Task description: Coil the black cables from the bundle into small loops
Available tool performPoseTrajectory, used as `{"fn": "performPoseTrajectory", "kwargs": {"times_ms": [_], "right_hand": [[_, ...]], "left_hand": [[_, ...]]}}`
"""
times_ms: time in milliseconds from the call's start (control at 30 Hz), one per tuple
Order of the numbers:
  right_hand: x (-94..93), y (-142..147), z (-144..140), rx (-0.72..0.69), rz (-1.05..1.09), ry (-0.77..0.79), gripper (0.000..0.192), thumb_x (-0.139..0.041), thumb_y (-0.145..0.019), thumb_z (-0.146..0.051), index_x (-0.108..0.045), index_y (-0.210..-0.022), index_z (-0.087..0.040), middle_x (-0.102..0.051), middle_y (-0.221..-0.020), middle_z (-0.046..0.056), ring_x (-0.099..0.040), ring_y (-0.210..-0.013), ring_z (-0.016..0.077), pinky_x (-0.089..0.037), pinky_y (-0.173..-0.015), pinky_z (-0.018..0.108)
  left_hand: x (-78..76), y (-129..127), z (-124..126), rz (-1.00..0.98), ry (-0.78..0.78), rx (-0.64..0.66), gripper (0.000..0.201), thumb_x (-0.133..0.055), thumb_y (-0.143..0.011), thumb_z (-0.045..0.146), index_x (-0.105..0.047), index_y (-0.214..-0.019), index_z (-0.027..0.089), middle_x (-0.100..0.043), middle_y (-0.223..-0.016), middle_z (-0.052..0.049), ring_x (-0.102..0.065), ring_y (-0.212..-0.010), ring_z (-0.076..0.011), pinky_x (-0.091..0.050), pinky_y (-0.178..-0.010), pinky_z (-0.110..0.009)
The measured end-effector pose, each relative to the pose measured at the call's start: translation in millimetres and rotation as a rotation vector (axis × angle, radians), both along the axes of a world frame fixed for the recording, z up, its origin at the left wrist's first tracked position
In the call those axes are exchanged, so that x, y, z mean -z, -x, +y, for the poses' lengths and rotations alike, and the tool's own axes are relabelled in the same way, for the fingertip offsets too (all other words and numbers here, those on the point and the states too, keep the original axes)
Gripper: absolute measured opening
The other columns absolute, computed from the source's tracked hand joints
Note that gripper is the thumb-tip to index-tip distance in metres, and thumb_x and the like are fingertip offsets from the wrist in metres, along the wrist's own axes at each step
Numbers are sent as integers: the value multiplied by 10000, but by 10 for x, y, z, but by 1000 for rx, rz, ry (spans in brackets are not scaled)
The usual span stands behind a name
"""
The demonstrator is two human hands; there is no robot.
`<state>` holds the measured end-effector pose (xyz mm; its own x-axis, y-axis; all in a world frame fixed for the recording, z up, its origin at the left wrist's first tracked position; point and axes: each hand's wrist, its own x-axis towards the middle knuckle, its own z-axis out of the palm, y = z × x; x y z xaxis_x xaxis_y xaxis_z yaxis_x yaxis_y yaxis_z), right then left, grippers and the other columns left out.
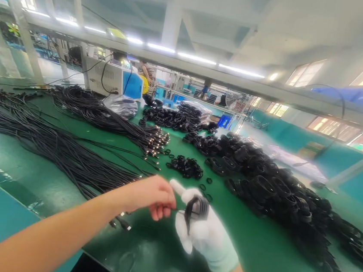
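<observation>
Winding around the fingers of the gloved right hand [205, 233], a black cable [195, 209] sits as a small coil just above the green table [254, 247]. The bare left hand [152, 193] pinches the cable's free end, fingertips closed on it, beside the coil. Loose black bands [186, 167] lie beyond, straight cable bundles [69, 150] to the left, finished coils [276, 189] heaped to the right.

On the table [254, 247], loose straight cables [54, 140] lie spread to the left, and a long heap of coiled cables [276, 189] runs along the right. A small pile of rings [186, 167] sits between them, with a machine [114, 79] behind the straight cables at the far edge. Nearest the viewer, the left hand [152, 195] and right hand [204, 231] meet above the table, a cable coil [197, 209] wound on the right.
</observation>
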<state>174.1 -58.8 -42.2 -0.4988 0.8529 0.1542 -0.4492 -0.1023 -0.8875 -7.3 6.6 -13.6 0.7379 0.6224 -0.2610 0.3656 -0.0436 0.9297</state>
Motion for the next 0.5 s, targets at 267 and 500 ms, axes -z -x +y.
{"fn": "performPoseTrajectory", "kwargs": {"times_ms": [267,500], "right_hand": [[66,90,39,20,35,-3,588,-698,-686,-295,-398,-1183,-209,-654,-680,19,-542,-439,99,-390,-409,179],[129,73,79,-88,-15,75,546,-694,-678,-290,-474,-1146,-114,-599,-556,-3,-461,-364,78,-328,-362,177]], "left_hand": [[-149,-71,-68,-438,166,-273,196,-627,-697,158,-607,-890,128,-654,-826,-46,-613,-733,-140,-505,-718,-292],[-229,-50,-123,-152,-570,-179,351,-546,-753,154,-628,-1076,265,-618,-1093,-3,-535,-1008,-194,-418,-899,-329]]}}
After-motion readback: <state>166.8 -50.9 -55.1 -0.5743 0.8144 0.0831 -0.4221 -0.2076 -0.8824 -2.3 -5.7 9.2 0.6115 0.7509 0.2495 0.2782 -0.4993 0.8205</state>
